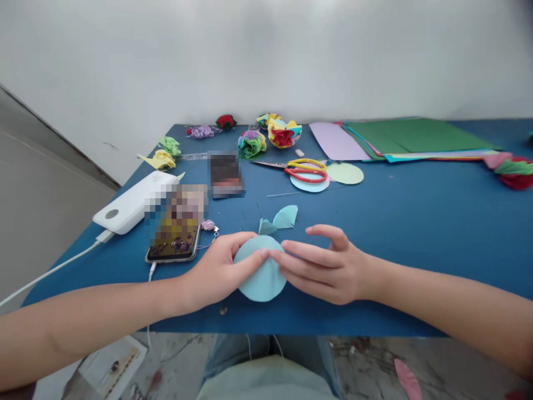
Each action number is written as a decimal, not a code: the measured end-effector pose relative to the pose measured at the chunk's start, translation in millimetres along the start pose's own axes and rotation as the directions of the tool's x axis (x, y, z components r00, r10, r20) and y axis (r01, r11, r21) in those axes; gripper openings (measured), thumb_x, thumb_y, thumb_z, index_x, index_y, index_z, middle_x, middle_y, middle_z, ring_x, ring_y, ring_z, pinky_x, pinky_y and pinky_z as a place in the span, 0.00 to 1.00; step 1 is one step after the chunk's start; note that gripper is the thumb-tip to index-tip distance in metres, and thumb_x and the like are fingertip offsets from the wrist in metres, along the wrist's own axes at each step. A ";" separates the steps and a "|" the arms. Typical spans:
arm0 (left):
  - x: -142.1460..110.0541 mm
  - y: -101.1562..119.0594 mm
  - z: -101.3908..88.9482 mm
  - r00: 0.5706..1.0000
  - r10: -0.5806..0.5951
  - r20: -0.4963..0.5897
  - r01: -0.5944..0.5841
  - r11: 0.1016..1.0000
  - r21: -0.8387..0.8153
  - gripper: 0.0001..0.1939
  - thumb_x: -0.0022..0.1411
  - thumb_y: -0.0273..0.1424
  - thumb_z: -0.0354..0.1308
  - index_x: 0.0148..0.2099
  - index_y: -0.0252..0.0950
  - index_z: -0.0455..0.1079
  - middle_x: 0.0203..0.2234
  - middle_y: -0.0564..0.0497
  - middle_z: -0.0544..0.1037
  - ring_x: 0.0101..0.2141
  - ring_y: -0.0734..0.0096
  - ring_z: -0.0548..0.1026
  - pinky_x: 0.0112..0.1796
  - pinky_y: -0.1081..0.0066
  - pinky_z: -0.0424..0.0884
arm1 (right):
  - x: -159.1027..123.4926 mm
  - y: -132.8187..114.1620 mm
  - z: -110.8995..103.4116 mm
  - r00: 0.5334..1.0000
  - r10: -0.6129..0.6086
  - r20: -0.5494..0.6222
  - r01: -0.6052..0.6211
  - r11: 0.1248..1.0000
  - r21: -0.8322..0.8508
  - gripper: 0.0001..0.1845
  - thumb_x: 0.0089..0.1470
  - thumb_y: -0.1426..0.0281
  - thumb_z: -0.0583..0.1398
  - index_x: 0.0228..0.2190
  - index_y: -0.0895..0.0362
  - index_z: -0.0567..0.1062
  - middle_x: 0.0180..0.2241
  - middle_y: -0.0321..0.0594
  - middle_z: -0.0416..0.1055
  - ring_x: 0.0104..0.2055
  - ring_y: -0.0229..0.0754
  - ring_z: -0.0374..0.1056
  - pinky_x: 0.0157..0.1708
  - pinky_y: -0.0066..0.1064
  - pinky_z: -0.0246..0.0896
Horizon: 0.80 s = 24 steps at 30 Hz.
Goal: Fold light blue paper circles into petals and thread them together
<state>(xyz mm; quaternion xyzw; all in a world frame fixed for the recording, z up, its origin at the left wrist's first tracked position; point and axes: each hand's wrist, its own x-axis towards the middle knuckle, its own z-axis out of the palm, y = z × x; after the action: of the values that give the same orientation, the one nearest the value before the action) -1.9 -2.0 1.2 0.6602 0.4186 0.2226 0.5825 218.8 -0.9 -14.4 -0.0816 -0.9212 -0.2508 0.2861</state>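
Head view: disc (262,284) partly hidden

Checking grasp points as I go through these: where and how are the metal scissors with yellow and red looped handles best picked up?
Probably by the looped handles, from the near right side. The scissors lie flat with their pointed blades toward the left; the loops lie over a light blue paper disc, so pinch shallowly.

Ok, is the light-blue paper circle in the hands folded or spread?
Spread: the light-blue paper circle shows a nearly full round outline; the left hand holds it, thumb across its face.
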 end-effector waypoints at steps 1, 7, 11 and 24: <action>0.5 -0.4 1.3 0.999 0.001 -0.034 -0.002 0.999 -0.032 0.11 0.60 0.36 0.53 0.32 0.31 0.65 0.22 0.56 0.66 0.23 0.79 0.64 0.22 0.81 0.62 | 0.9 0.3 -0.1 1.000 -0.007 0.015 0.008 0.998 -0.058 0.11 0.57 0.73 0.52 0.33 0.52 0.75 0.45 0.31 0.72 0.51 0.36 0.61 0.44 0.39 0.60; 2.7 -2.7 6.1 0.999 -0.027 -0.035 0.020 0.984 -0.175 0.11 0.58 0.36 0.56 0.39 0.33 0.66 0.23 0.56 0.67 0.22 0.78 0.67 0.20 0.80 0.67 | 2.7 -5.5 -4.2 0.989 -0.143 0.027 0.145 0.977 -0.154 0.13 0.58 0.71 0.51 0.33 0.53 0.76 0.40 0.34 0.74 0.46 0.35 0.64 0.41 0.33 0.60; 2.6 -3.0 6.1 0.999 -0.003 -0.035 -0.002 0.990 -0.138 0.14 0.59 0.36 0.55 0.44 0.33 0.66 0.25 0.54 0.71 0.23 0.76 0.70 0.20 0.78 0.69 | 2.0 -9.0 -1.7 0.989 0.150 -0.018 -0.147 0.984 0.104 0.07 0.56 0.73 0.55 0.31 0.55 0.73 0.37 0.35 0.75 0.42 0.39 0.66 0.43 0.39 0.58; -1.3 -4.8 5.5 0.968 0.206 0.144 -0.190 0.975 -0.112 0.24 0.65 0.45 0.38 0.48 0.32 0.63 0.33 0.45 0.73 0.27 0.73 0.71 0.26 0.74 0.71 | 5.7 -9.5 9.9 0.762 0.636 0.121 -0.608 0.638 0.472 0.04 0.51 0.76 0.59 0.32 0.58 0.68 0.34 0.40 0.70 0.37 0.39 0.65 0.38 0.34 0.58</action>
<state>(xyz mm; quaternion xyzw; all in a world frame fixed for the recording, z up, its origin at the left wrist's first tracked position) 0.3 -6.4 -4.4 0.6847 0.2927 0.2481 0.6196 206.5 -4.0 -22.1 -0.3119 -0.8600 0.0998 0.3914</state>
